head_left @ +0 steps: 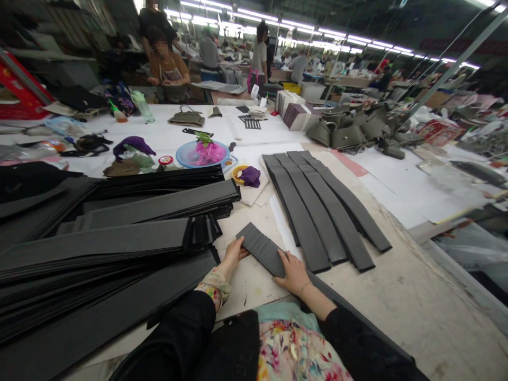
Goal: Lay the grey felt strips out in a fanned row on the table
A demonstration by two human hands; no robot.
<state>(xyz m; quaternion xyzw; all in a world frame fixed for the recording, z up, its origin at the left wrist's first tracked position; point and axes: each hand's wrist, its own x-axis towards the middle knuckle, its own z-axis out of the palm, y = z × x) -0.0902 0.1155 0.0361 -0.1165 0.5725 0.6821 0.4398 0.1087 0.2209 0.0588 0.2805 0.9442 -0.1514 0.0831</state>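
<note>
Looks like the left hand's (234, 255) fingers are pinching the edge of a gray strip (260, 246) while the right hand's (296, 272) straddle it on the surface (254, 288). Uneven pressure could imo skew it into the laid-out strips (335, 222) past the right fingers.

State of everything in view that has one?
Gray strip: held, aslant
Left hand: holding strip's edge
Right hand: spread over strip
Left strips: stacked in uneven piles
Right strips: laid in rows
Blue bowl: upright, pink bag inside
Yellow bowl: overhung by purple cloth
Green bottle: standing
Ceiling lights: on
</note>
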